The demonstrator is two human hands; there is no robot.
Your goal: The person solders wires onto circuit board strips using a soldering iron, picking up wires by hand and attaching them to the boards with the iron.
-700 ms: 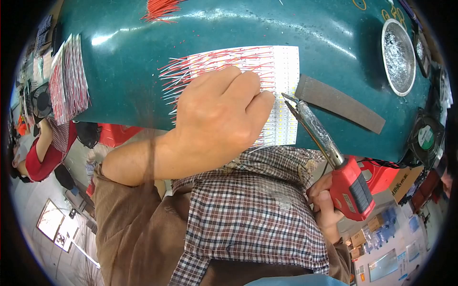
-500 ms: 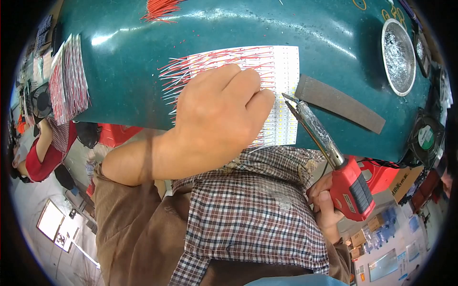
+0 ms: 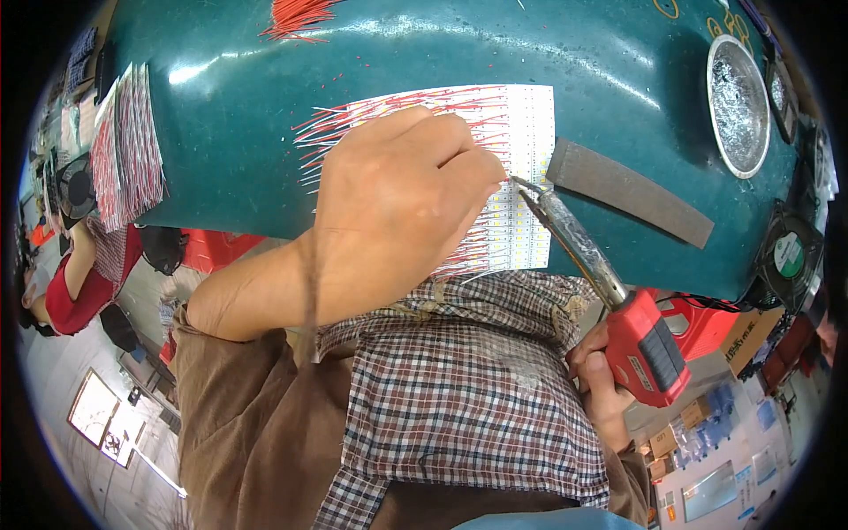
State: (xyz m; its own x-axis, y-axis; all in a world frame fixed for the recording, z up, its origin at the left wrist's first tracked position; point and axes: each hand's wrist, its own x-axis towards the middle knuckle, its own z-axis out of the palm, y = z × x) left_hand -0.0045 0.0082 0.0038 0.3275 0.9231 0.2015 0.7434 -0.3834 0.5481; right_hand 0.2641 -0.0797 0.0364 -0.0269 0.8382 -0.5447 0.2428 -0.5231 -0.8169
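A white LED circuit board panel (image 3: 528,225) lies on the green bench, with rows of red and white wires (image 3: 331,124) sticking out past its left side. Over the panel, my left hand (image 3: 402,208) is closed in a pinch, and a bit of red wire shows at its fingertips. Much of the panel's middle is hidden under this hand. My right hand (image 3: 605,389) grips the red handle of a soldering gun (image 3: 649,353). The gun's tip points up and left and meets the panel right beside my left fingertips.
A dark grey bar (image 3: 632,193) lies right of the panel. Farther right stand a metal dish (image 3: 738,106) and a small fan (image 3: 786,252). Red wires (image 3: 299,18) lie at the back; bundled wires (image 3: 128,146) hang over the left edge. Another person's arm (image 3: 79,265) shows far left.
The soldering gun's tip has moved left and slightly down to my left fingertips. My left hand has shifted slightly left, with its fingertips a little lower.
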